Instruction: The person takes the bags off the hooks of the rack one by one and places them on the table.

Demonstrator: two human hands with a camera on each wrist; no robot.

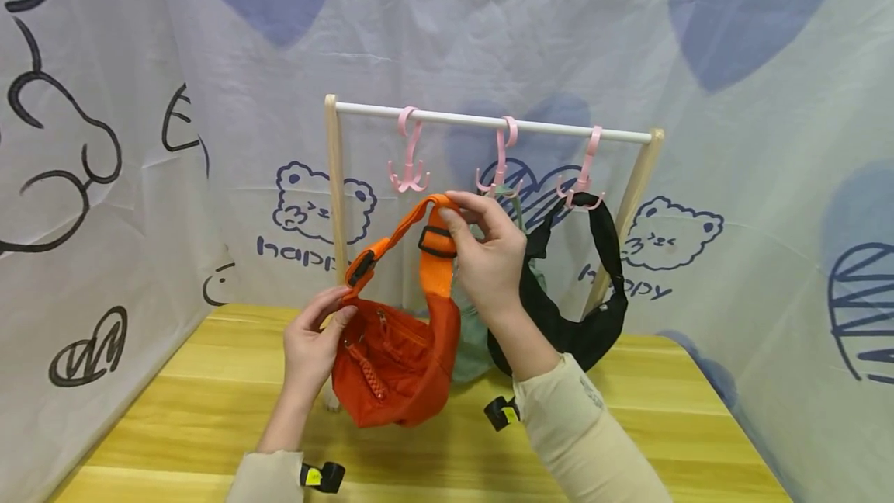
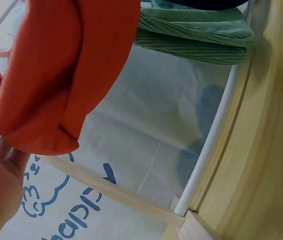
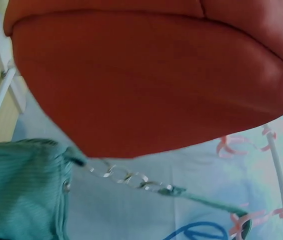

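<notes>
The right hand [image 1: 492, 254] pinching its strap [image 1: 438, 279] at one o'clock and the left hand [image 1: 312, 340] gripping its edge near ten, apparently to spread the loop, a red bag [image 1: 408, 383] is held at the leftmost pink hook's [image 1: 408, 173] six o'clock.

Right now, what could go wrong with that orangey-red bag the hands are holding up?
The right hand pinches the orange strap near its top and the left hand holds it lower, so the red-orange shoulder bag could tip or drop if either slips. It hangs partly in front of the green corduroy bag, so a swing might bump that. The leftmost pink hook just loops over the white rail; a knock might slide it.
</notes>
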